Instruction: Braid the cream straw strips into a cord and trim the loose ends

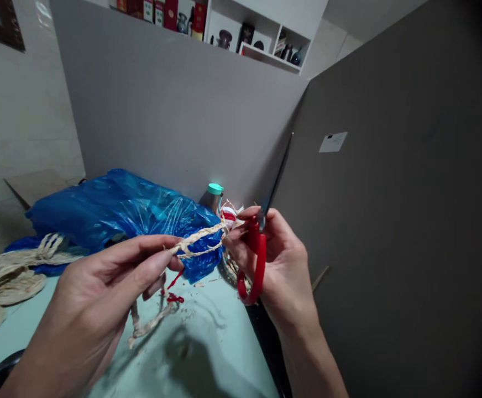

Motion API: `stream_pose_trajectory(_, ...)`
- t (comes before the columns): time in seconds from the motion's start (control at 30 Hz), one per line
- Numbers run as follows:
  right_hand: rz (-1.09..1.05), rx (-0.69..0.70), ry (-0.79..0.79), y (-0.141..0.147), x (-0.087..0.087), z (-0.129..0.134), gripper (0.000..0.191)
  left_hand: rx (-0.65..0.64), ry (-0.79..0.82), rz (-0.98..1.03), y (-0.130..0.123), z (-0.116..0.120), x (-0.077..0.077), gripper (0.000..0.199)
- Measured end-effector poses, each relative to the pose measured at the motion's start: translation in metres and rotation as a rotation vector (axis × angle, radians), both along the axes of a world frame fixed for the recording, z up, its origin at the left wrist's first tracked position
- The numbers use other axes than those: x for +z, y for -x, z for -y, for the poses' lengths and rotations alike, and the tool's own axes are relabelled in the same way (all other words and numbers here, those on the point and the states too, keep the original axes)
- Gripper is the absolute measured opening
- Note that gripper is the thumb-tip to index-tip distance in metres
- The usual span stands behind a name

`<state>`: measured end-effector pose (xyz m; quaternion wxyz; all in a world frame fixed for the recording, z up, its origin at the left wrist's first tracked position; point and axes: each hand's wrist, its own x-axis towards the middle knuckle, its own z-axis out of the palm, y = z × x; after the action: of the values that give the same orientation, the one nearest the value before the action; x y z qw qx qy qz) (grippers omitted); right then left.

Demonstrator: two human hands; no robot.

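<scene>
A braided pale cord (202, 236) stretches between my two hands above the table. My left hand (112, 282) pinches its left end between thumb and fingers, and a length of the cord hangs below. My right hand (280, 260) holds scissors (260, 265) with red handles, the blades pointing up and away from the cord. The right thumb and fingertips also pinch the cord's other end. A red string (175, 298) shows beneath the cord, near my left hand.
A blue plastic bag (120, 207) lies at the back of the pale green table (220, 348). Braided cords (12, 271) are piled at left. Behind the bag stands a bottle (213, 196) with a teal lid. Grey panels (174, 110) rise behind and at right.
</scene>
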<state>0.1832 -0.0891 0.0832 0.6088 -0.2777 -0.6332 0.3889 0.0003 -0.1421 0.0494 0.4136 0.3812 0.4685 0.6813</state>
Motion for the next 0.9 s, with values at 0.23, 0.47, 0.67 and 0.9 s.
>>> stream_pose_trajectory(0.23, 0.602, -0.153, -0.338, -0.012, -0.004, -0.003, 0.033, -0.071, -0.061, 0.147, 0.003, 0.001, 0.017, 0.033)
stream_pose_trajectory(0.47, 0.755, -0.226, -0.647, 0.002, -0.009, 0.002, 0.04, -0.111, -0.126, 0.26, 0.004, 0.004, 0.027, 0.032)
stream_pose_trajectory(0.67, 0.78, -0.358, -0.825, 0.004, -0.016, -0.006, 0.033, -0.125, -0.105, 0.221, -0.003, 0.008, 0.028, 0.024)
stream_pose_trajectory(0.9, 0.786, -0.483, -1.004, 0.008, -0.023, -0.009, 0.027, -0.089, -0.09, 0.195, -0.007, 0.01, 0.03, 0.018)
